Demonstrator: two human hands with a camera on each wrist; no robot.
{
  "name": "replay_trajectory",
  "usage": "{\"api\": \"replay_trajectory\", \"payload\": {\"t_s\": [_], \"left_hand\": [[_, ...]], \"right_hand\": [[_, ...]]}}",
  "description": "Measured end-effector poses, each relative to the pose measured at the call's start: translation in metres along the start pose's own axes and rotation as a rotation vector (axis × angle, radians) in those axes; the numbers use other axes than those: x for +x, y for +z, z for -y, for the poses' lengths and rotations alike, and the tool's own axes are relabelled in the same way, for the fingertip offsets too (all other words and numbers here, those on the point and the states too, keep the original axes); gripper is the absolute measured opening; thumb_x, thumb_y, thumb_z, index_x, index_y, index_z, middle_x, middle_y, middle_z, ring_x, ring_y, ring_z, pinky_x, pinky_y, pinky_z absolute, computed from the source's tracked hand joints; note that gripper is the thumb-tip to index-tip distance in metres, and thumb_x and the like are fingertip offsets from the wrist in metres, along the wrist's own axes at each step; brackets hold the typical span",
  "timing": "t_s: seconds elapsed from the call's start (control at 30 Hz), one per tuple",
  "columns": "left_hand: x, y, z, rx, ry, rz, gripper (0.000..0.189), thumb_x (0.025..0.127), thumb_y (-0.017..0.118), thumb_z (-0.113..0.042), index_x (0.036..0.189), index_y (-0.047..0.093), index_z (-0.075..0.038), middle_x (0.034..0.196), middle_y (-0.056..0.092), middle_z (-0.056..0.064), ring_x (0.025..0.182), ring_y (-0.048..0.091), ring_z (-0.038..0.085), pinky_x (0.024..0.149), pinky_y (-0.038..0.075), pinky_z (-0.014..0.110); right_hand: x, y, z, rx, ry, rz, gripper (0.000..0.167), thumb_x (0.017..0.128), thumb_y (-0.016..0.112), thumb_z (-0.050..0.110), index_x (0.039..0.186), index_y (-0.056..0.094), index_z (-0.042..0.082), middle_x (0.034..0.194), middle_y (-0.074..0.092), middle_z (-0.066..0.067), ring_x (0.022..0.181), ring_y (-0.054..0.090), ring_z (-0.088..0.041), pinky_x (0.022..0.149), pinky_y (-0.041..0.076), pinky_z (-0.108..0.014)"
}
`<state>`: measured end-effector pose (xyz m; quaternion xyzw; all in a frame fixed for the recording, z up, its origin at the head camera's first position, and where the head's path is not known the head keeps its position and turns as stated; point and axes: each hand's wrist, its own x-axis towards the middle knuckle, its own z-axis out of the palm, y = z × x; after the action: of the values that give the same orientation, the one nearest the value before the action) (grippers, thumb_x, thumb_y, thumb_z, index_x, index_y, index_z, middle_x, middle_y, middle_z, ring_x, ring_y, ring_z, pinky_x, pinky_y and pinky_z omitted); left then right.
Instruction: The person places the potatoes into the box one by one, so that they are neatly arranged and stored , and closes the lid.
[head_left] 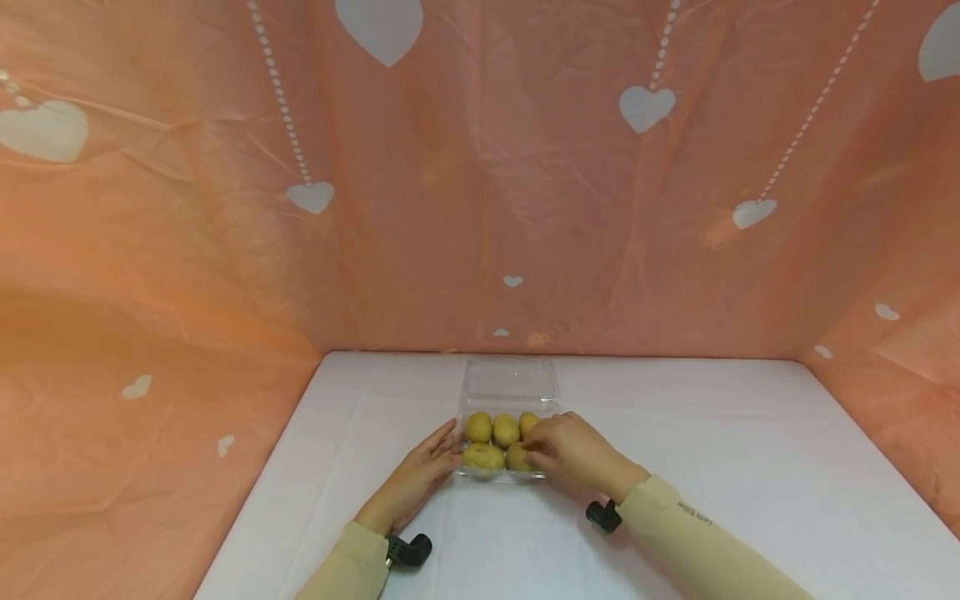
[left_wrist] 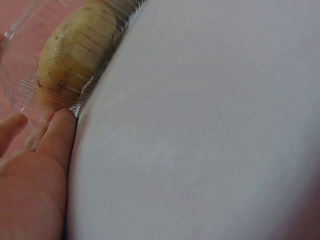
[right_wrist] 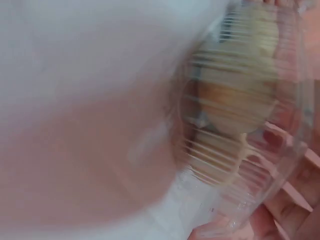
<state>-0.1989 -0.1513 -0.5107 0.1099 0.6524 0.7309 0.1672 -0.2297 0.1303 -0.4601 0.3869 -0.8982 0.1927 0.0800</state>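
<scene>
A clear plastic clamshell box [head_left: 501,477] stands on the table with its lid [head_left: 512,380] folded back. Inside lie several yellowish potatoes, three in the back row and two in front. My left hand [head_left: 416,482] is at the box's left side, fingers extended; in the left wrist view its fingertips [left_wrist: 64,120] meet the clear wall beside a potato [left_wrist: 80,55]. Reaching over the right side, my right hand [head_left: 576,450] has its curled fingers and thumb on the front right potato [head_left: 516,457]. The right wrist view is blurred, showing potatoes through the ribbed wall.
A white cloth covers the table [head_left: 720,467] around the box. Orange curtain [head_left: 480,208] with white hearts closes off the back and both sides. Black wrist cameras sit at both cuffs, the left camera [head_left: 409,550] low over the cloth.
</scene>
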Motion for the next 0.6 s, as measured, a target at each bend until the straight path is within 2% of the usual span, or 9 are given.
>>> {"api": "replay_trajectory", "payload": {"t_s": [0.27,0.37,0.43,0.5,0.6], "left_hand": [[-0.0005,-0.0004,0.001,0.007,0.01,0.0,0.075,0.096,0.058,-0.018,0.155,0.014,-0.008,0.154,0.021,0.026,0.143,0.019,0.036,0.115,0.019,0.045],[-0.001,-0.0004,0.001,0.016,0.017,-0.002,0.074,0.097,0.057,-0.018,0.155,0.014,-0.007,0.154,0.02,0.027,0.143,0.018,0.038,0.115,0.018,0.047],[-0.0014,0.0002,0.0006,0.016,0.007,-0.005,0.074,0.097,0.058,-0.019,0.155,0.014,-0.009,0.154,0.021,0.027,0.143,0.018,0.038,0.115,0.017,0.048],[-0.0019,0.0012,-0.0001,0.024,0.002,-0.005,0.074,0.096,0.058,-0.019,0.156,0.014,-0.009,0.154,0.021,0.027,0.142,0.018,0.038,0.115,0.016,0.05],[-0.0028,0.0032,-0.0025,0.033,-0.018,-0.011,0.076,0.096,0.06,-0.019,0.156,0.013,-0.01,0.154,0.023,0.025,0.142,0.02,0.038,0.114,0.017,0.051]], "right_hand": [[-0.0009,-0.0038,-0.0042,-0.01,-0.041,-0.016,0.015,0.085,0.074,0.025,0.096,0.077,0.015,0.089,0.07,0.012,0.086,0.062,-0.011,0.081,0.045,-0.035],[-0.0022,-0.0029,-0.0036,0.016,-0.012,-0.024,0.015,0.085,0.074,0.026,0.095,0.076,0.016,0.09,0.07,0.012,0.088,0.062,-0.01,0.084,0.045,-0.035],[-0.0034,-0.0018,-0.003,0.056,0.051,-0.036,0.013,0.085,0.074,0.026,0.094,0.075,0.017,0.09,0.069,0.013,0.089,0.062,-0.01,0.086,0.046,-0.035],[-0.0045,-0.0014,-0.0025,0.118,0.157,-0.07,0.015,0.086,0.074,0.027,0.097,0.074,0.017,0.094,0.068,0.012,0.093,0.061,-0.011,0.088,0.047,-0.036],[-0.0045,-0.0043,-0.0028,0.234,0.314,-0.164,0.024,0.087,0.073,0.028,0.106,0.07,0.013,0.103,0.067,0.004,0.097,0.061,-0.017,0.088,0.049,-0.041]]}}
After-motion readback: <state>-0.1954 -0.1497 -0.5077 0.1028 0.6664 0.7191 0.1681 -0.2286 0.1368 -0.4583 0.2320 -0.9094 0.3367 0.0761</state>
